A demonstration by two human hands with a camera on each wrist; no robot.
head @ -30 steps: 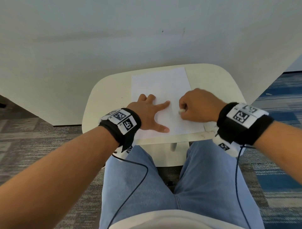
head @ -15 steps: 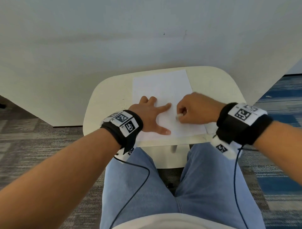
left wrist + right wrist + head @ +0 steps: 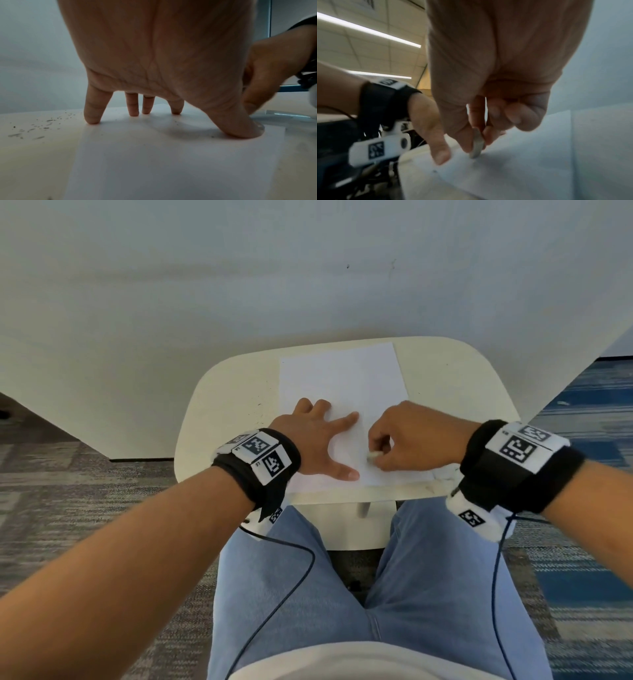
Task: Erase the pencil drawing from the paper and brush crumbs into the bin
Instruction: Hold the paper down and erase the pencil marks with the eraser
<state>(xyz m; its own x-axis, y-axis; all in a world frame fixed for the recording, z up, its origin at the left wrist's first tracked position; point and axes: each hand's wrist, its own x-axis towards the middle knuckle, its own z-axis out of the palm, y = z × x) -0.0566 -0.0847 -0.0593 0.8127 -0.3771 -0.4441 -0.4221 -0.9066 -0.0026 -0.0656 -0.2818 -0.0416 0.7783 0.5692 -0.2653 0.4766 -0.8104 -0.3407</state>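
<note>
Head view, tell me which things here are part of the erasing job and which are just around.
Part of the job:
- paper, pressed flat by the left hand
- eraser, pinched in the right hand
- crumbs on the table left of the sheet

Just around:
- table
- wrist bands and their cables
- carpet

No bin shows.

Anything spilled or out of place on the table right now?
Dark eraser crumbs lie scattered on the table left of the paper, beyond the left hand. No bin shows.
</note>
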